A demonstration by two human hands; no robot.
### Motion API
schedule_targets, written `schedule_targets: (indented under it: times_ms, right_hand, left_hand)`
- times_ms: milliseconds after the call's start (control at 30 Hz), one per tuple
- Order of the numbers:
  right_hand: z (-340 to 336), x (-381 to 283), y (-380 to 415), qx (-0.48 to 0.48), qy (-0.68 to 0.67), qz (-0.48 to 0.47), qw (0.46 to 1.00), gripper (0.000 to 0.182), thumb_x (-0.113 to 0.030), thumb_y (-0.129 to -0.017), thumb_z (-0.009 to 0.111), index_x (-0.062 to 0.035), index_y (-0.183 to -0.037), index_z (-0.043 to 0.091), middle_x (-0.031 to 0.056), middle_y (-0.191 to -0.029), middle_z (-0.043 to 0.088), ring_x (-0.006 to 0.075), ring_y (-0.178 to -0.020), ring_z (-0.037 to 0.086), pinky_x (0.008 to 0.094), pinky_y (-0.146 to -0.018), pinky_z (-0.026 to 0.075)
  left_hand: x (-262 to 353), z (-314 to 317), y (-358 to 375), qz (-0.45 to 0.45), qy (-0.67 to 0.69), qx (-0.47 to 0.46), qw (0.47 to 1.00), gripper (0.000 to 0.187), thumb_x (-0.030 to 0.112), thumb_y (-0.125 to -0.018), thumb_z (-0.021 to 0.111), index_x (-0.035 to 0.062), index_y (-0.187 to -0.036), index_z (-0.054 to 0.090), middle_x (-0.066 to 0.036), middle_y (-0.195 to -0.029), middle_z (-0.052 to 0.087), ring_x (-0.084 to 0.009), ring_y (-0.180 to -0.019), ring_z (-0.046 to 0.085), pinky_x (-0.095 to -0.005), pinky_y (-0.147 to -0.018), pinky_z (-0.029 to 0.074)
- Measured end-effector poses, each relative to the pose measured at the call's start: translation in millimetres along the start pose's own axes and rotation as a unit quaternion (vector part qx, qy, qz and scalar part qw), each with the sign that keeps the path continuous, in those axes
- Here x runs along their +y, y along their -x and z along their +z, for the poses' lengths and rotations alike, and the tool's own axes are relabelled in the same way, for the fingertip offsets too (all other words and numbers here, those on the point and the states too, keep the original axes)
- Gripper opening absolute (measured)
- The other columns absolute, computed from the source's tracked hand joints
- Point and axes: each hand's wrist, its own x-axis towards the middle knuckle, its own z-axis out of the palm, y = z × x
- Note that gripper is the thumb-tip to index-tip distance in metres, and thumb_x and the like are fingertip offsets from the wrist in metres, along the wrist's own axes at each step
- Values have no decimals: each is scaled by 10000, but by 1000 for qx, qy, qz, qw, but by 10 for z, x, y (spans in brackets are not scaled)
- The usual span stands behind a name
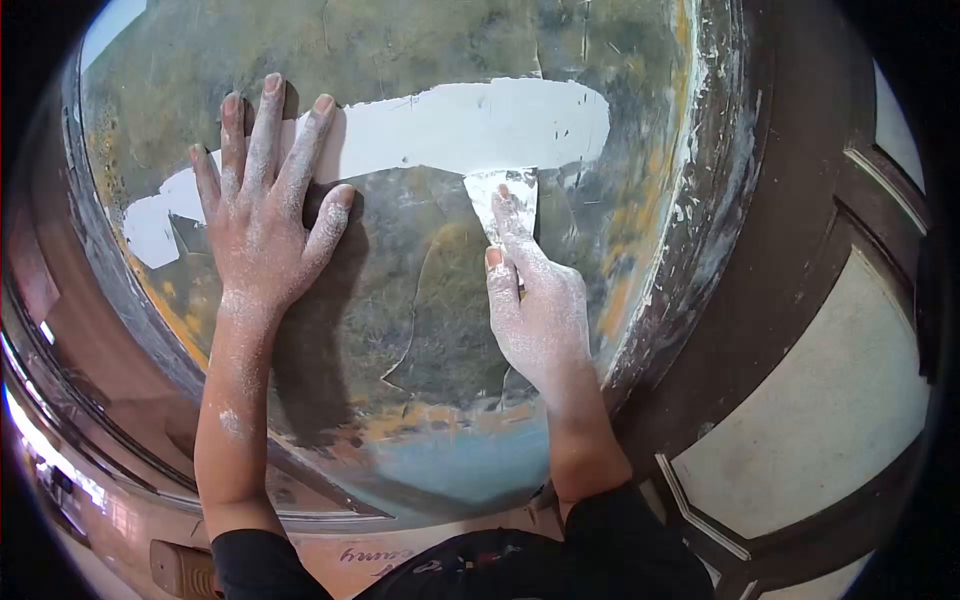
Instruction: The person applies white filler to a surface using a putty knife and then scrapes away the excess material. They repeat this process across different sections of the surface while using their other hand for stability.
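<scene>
My left hand (258, 225) lies flat with fingers spread on a mottled grey-green painted surface (385, 270). Its fingers cross a long white strip (450, 125) with ragged edges. White dust coats both hands. My right hand (545, 315) is closed around a putty knife (484, 186), index finger stretched along the blade. White residue covers that blade, and its wide edge meets the lower border of the strip, toward the strip's right end. The knife's handle is mostly hidden in my hand.
A dark, chipped frame (690, 230) bounds the painted surface on the right. Beyond it are brown strips and pale panels (810, 400). A pale blue area (460, 465) lies along the bottom of the surface. Brown glossy trim (110, 370) curves along the left.
</scene>
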Motion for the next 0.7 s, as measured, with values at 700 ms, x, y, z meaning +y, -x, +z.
schedule_targets:
  times_ms: [700]
  right_hand:
    - [66,-32,-53,0,14,-2,1000,623,-131,-994,540,-193,-1579,335,247,-862,684,447,-823,671,508,-742,538]
  left_hand:
    - [203,-17,371,2,39,-60,997,722,524,-936,525,159,-1552,432,-131,-1665,272,-388,-1558,132,-612,-1213,27]
